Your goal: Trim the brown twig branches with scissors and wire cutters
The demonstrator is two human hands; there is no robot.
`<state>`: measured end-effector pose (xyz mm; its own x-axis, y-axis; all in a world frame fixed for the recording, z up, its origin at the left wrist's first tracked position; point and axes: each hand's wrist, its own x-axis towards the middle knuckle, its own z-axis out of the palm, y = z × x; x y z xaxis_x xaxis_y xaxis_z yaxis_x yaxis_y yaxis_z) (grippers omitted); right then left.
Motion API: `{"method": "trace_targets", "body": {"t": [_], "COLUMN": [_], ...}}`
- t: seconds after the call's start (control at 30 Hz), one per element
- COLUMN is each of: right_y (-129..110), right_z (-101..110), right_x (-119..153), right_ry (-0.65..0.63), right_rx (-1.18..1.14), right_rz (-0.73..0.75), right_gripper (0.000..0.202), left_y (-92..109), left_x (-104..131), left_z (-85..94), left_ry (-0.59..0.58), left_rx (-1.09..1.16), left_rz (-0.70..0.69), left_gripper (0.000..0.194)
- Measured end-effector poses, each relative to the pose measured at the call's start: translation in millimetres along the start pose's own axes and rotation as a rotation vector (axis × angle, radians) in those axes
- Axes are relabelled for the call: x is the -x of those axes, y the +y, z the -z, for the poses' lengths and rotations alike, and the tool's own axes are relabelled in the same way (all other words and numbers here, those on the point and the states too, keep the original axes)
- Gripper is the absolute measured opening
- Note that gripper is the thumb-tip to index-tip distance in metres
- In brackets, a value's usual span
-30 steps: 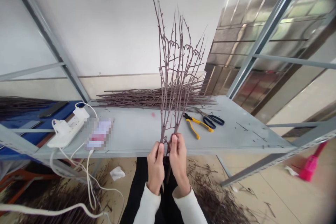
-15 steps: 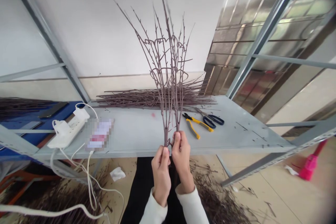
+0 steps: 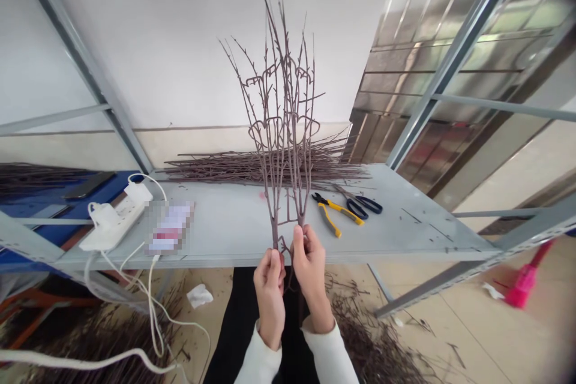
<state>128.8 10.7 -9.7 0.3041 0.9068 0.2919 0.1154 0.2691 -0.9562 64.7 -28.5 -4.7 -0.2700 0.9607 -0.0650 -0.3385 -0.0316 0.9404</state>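
A brown twig structure (image 3: 275, 150) stands upright over the front edge of the shelf, its stems fanning upward with curved cross pieces linking them. My left hand (image 3: 270, 294) is closed round its left stem near the base. My right hand (image 3: 309, 273) grips the right stem slightly higher up. Short bent twigs show between the two stems. On the shelf, to the right of my hands, lie yellow-and-grey pliers (image 3: 338, 213) and dark-handled scissors (image 3: 363, 205).
A pile of long twigs (image 3: 216, 168) lies along the back of the grey shelf (image 3: 225, 222). At left are a white power strip (image 3: 119, 225), cables and a phone (image 3: 170, 227). Metal posts flank both sides. Twig scraps and a pink brush (image 3: 522, 283) are on the floor.
The twig structure's top has swung and its left stem has shifted left with my left hand. The gap between the two stems is wider. My right hand has hardly moved.
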Motion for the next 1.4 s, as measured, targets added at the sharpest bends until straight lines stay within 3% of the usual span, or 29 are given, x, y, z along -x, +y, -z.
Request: {"method": "trace_targets", "body": {"t": [0.2,0.33,0.43,0.53,0.67,0.87,1.03,1.17,1.4], "right_y": [4,9,14,18,20,8,-7,-18,-34], "right_z": [5,14,18,16,15,15,-3,-12,-7], "right_x": [0,-1,-2,-1,-1,-10,-33,-40,-17], "right_ry": [-0.004,-0.033,-0.052,-0.072,-0.113,-0.285,-0.260,-0.274,-0.231], "right_rx": [0.035,0.058,0.052,0.049,0.033,-0.043,-0.364,-0.451,-0.632], "right_rz": [-0.005,0.047,0.076,0.085,0.076,0.017,-0.256,-0.302,-0.322], "right_gripper": [0.037,0.035,0.035,0.035,0.037,0.034,0.034,0.040,0.043], "left_y": [-6,1,12,21,28,27,25,28,34], "left_x": [-7,-21,-39,-57,-70,-65,-63,-60,-47], "left_z": [6.4,7.7,1.9,-8.9,-18.8,-11.9,-6.9,-4.7,-8.3], "left_ry": [-0.030,-0.057,-0.146,-0.250,-0.222,-0.192,-0.231,-0.194,-0.123], "left_rx": [-0.230,-0.283,-0.168,0.038,0.221,0.279,0.294,0.319,0.440], "left_rz": [-0.033,-0.092,-0.174,-0.129,-0.104,-0.153,-0.096,-0.117,-0.169], "left_gripper": [0.048,0.044,0.036,0.034,0.027,0.032,0.037,0.037,0.033]}}
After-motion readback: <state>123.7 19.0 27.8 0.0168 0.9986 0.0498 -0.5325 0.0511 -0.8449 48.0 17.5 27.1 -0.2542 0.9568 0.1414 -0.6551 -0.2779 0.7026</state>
